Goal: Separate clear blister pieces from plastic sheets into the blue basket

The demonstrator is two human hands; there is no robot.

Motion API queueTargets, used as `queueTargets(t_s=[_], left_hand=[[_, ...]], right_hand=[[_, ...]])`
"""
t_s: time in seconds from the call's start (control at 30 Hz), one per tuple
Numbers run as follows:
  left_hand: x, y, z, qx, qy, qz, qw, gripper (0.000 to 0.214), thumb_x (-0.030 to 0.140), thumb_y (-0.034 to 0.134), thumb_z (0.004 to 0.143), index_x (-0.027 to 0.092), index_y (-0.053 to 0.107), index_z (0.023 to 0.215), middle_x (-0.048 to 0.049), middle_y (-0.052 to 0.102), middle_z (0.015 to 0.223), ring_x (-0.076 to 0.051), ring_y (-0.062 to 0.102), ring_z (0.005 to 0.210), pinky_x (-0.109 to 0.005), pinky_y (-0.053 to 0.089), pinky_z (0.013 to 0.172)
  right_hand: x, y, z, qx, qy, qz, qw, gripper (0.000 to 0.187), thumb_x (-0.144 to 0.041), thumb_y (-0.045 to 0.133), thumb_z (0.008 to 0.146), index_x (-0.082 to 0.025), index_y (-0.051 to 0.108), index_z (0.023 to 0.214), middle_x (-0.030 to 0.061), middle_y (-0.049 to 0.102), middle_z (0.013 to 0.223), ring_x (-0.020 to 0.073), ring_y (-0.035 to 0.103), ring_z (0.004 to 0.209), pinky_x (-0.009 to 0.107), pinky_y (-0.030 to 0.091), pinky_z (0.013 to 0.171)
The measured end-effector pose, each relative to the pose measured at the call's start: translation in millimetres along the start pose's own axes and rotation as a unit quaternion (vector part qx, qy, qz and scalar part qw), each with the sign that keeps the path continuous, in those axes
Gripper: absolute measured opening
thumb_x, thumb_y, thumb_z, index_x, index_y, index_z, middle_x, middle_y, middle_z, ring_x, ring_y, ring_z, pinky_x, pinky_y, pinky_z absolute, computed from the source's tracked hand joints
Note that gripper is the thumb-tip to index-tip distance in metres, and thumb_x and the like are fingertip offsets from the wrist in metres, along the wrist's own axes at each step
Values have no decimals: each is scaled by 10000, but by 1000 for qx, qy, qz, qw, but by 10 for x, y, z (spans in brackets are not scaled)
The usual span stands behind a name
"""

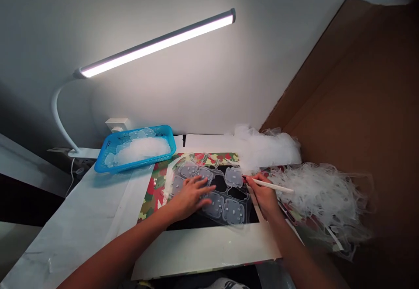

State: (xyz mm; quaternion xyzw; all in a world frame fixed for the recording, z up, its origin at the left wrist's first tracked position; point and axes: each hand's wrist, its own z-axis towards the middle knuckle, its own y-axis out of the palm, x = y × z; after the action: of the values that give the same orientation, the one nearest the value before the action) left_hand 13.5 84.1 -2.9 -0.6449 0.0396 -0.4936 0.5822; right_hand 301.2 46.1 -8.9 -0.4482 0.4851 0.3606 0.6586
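A translucent moulded sheet (233, 211) of rounded-square pieces with small raised bumps lies over a black surface (183, 224). My left hand (192, 196) rests on the sheet with its fingers spread and nothing held. Closed around a thin white pen-like tool (275, 186), my right hand (264, 194) is at the sheet's right side. The tool's tip end reaches the right edge of one rounded-square piece (233, 177); whether it touches cannot be told. Dark gaps show in the sheet beside and below that piece.
A blue basket (137, 165) of translucent pieces stands at the back left. Behind and right of my right hand lie a white translucent heap (268, 148) and tangled clear scraps (322, 190). A cardboard panel (356, 92) rises on the right. A lit lamp (160, 44) hangs overhead.
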Motion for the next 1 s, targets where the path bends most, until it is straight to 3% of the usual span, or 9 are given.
queueTargets(t_s=[0.07, 0.13, 0.23, 0.3, 0.37, 0.53, 0.73, 0.93, 1.0], left_hand=[[-24, 13, 264, 41, -87, -130, 987, 541, 594, 378, 939, 211, 746, 1036, -119, 725, 1032, -283, 642, 1009, -405, 474, 886], [-47, 38, 540, 29, -136, -195, 971, 669, 614, 285, 948, 158, 760, 827, -100, 720, 726, -217, 662, 650, -314, 494, 627], [-63, 84, 816, -19, -148, -212, 966, 503, 597, 541, 837, 152, 736, 705, -35, 643, 529, -155, 554, 411, -248, 379, 439], [-59, 116, 869, -29, -148, -211, 966, 335, 486, 732, 692, 153, 713, 654, 2, 606, 489, -130, 513, 393, -228, 334, 425], [-46, 154, 842, -14, -145, -206, 968, 259, 381, 800, 598, 151, 686, 630, 23, 585, 486, -121, 500, 429, -219, 315, 443], [27, 273, 670, 66, -139, -191, 969, 204, 291, 780, 603, 164, 647, 693, 27, 613, 614, -135, 533, 594, -218, 338, 542], [70, 379, 561, 121, -125, -205, 963, 174, 291, 734, 685, 174, 606, 672, 21, 646, 654, -135, 560, 620, -232, 382, 599], [98, 414, 485, 184, -118, -236, 947, 212, 335, 682, 770, 182, 577, 667, -20, 701, 746, -156, 614, 672, -262, 437, 647], [110, 399, 469, 236, -115, -298, 918, 237, 361, 679, 788, 184, 558, 688, -39, 716, 808, -172, 648, 749, -278, 470, 705]], right_hand=[[-142, 104, -148, -46, -15, 11, 999, 307, -467, 616, 837, -227, 498, 687, 40, 706, 833, 217, 646, 809, 316, 477, 733], [-306, 216, -261, -118, -23, -5, 993, 276, -446, 619, 843, -224, 536, 700, 53, 724, 936, 228, 653, 884, 329, 476, 793], [-433, 308, -250, -180, -13, 5, 984, 267, -439, 618, 843, -220, 542, 710, 59, 728, 1012, 225, 650, 907, 338, 467, 813], [-403, 318, -115, -144, 1, 36, 989, 305, -460, 630, 818, -217, 508, 681, 64, 732, 1016, 219, 643, 899, 345, 457, 821], [-325, 313, 68, -117, 21, 58, 991, 343, -488, 657, 772, -213, 488, 654, 71, 737, 996, 216, 637, 883, 352, 449, 827], [-200, 374, 386, -244, 62, 40, 967, 313, -470, 684, 709, -201, 530, 666, 36, 716, 851, 186, 616, 801, 307, 437, 745], [-183, 524, 420, -302, 37, -37, 952, 296, -432, 641, 718, -205, 477, 622, -72, 452, 556, 106, 391, 551, 238, 281, 536], [-88, 522, 504, -176, -50, -103, 978, 286, -405, 605, 741, -217, 460, 581, -52, 464, 555, 129, 402, 564, 254, 299, 545], [-52, 494, 566, -148, -56, -108, 981, 280, -400, 601, 742, -223, 453, 584, -51, 470, 557, 138, 416, 581, 260, 317, 567]])
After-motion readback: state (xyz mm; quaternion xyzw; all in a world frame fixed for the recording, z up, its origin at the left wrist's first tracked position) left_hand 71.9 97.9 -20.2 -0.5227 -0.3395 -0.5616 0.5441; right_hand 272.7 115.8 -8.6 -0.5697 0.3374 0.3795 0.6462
